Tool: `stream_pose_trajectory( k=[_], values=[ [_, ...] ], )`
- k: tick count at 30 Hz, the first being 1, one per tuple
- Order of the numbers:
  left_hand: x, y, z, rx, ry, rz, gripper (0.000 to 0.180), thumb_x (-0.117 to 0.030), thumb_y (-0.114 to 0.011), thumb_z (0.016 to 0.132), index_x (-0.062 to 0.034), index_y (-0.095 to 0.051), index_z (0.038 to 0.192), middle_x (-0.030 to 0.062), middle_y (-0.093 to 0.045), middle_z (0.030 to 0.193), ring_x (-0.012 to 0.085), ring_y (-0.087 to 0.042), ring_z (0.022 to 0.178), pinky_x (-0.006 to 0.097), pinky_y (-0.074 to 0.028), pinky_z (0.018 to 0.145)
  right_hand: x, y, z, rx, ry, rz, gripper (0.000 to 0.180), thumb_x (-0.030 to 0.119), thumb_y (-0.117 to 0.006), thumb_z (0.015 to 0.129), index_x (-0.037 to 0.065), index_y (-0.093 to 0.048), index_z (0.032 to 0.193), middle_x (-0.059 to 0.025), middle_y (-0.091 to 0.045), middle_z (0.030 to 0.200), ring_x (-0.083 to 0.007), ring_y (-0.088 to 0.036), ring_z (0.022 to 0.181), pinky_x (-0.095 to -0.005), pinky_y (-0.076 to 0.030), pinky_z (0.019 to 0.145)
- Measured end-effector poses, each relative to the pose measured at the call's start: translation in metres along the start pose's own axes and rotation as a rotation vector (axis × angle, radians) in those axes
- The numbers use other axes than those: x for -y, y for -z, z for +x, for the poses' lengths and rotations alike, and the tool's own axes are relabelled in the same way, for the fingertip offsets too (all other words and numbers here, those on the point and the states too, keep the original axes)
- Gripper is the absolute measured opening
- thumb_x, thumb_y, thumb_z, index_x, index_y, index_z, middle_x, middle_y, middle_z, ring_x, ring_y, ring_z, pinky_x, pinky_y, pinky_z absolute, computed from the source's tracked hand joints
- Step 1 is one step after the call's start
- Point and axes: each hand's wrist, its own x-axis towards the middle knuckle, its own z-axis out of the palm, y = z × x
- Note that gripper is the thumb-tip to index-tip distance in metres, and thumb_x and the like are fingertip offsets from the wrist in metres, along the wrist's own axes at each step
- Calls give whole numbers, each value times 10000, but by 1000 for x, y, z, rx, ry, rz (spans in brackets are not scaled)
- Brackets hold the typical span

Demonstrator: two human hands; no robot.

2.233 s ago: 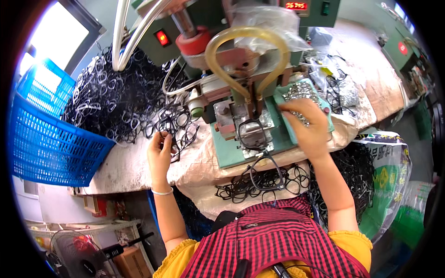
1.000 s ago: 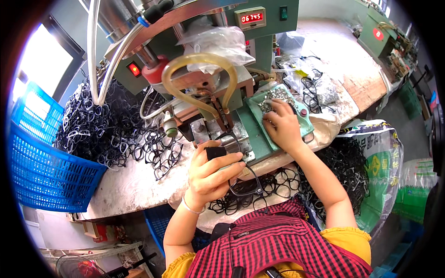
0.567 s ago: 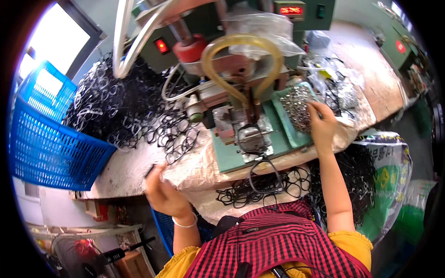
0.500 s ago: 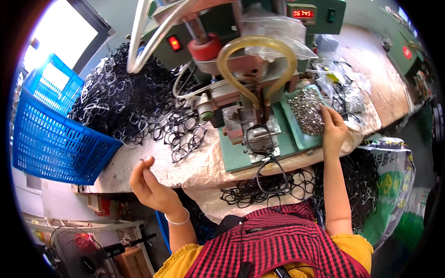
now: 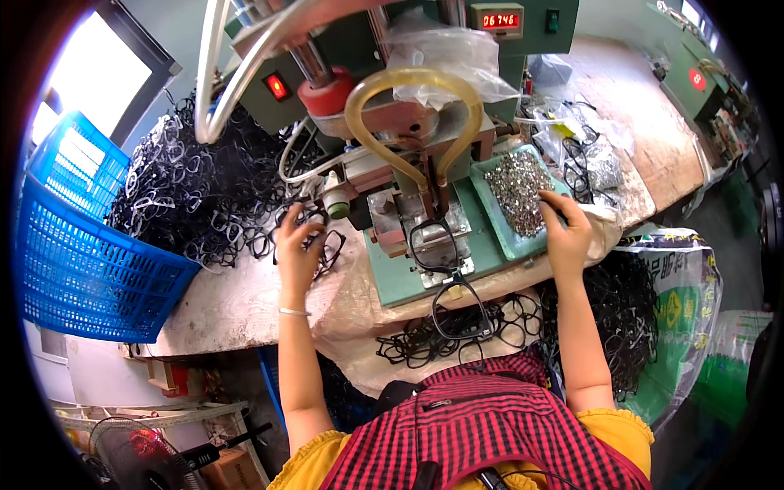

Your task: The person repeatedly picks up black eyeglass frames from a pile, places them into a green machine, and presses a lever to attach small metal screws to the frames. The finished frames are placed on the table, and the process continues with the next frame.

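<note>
My left hand (image 5: 299, 255) reaches in at the near edge of a heap of black eyeglass frames (image 5: 192, 188), its bent fingers apart over loose frames. What its fingertips touch is partly hidden. At the rim of a green tray (image 5: 488, 214), my right hand (image 5: 567, 235) has thumb and forefinger drawn together over small shiny metal parts (image 5: 519, 186). Whatever is between them is too small to make out. Between my hands, one black eyeglass frame (image 5: 435, 255) sits under the press head (image 5: 433, 192). Another frame (image 5: 461, 314) hangs at the front edge of the green base (image 5: 396, 282).
A blue plastic basket (image 5: 90, 261) leans at the left of the heap. More frames lie near my apron (image 5: 490, 408) and fill a printed sack (image 5: 682, 302) on the right. A looped yellowish hose (image 5: 415, 77) and clear plastic bag (image 5: 445, 57) are on the machine.
My left hand has moved up and forward from the table's front edge to the frames. My right hand stays at the tray. The view has shifted slightly, and the machine's red counter reads differently.
</note>
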Motion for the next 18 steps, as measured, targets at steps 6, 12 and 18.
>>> stream_pose_trajectory(
  k=[6,12,18],
  values=[
    [2,29,4,-333,170,-446,88,-95,-678,967,-16,-655,937,10,-675,942,125,-594,930,282,-464,885,64,4,-6,160,20,138,146,3,-715,846,13,-764,984,-88,-745,979,-204,-690,934,-324,-519,869],
    [-42,-10,-16,-316,379,-970,115,-139,-630,1016,-64,-553,976,-2,-555,789,78,-537,641,220,-422,586,98,-62,0,207,321,288,150,-2,-713,791,15,-701,939,-109,-703,892,-257,-683,868,-346,-526,797],
    [-40,-23,-46,-335,484,-1326,141,-156,-582,1038,-58,-614,1135,123,-707,1015,245,-722,865,336,-599,767,100,-72,-19,221,50,537,361,-8,-711,829,-5,-588,1169,-64,-701,914,-146,-668,930,-289,-506,856]
  ],
)
